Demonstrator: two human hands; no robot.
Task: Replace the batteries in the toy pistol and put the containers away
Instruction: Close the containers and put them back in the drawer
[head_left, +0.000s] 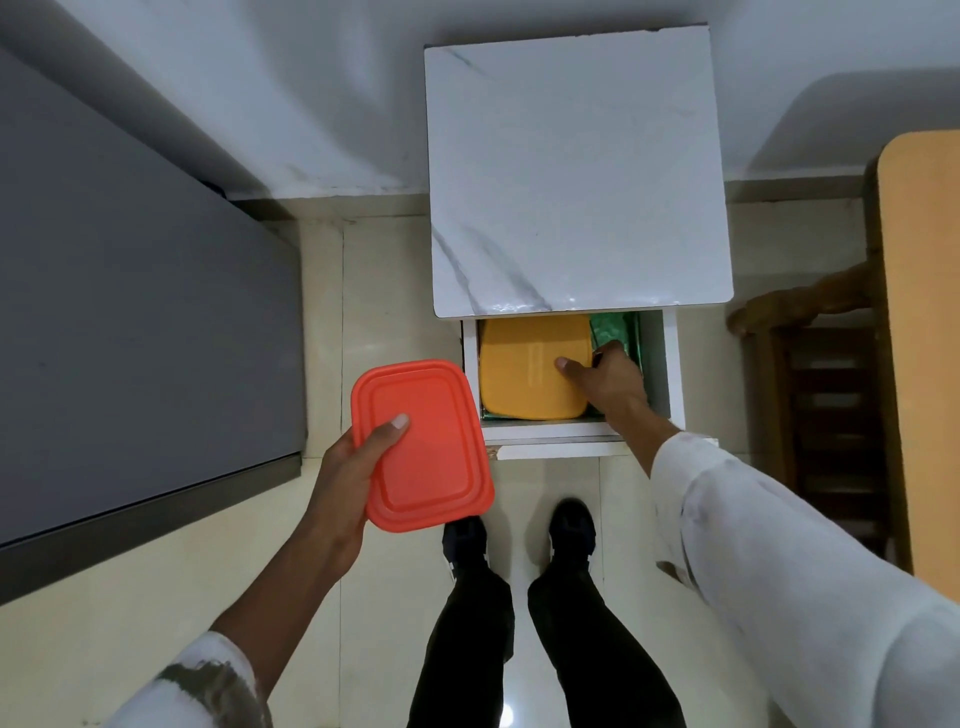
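Note:
My left hand (350, 467) grips a red lidded container (423, 447) by its left edge, thumb on the lid, holding it above the floor left of the open drawer (670, 364). A yellow lidded container (530, 364) lies inside that drawer. My right hand (605, 376) reaches into the drawer and holds the yellow container's right edge, thumb on its lid. The toy pistol is not in view.
The drawer belongs to a small white marble-topped cabinet (571, 171) against the wall. Green material (615, 330) lines the drawer's back right. A grey surface (130, 312) stands on the left, a wooden chair (826, 389) and tan tabletop (924, 312) on the right. My feet (519, 535) stand on pale tiles.

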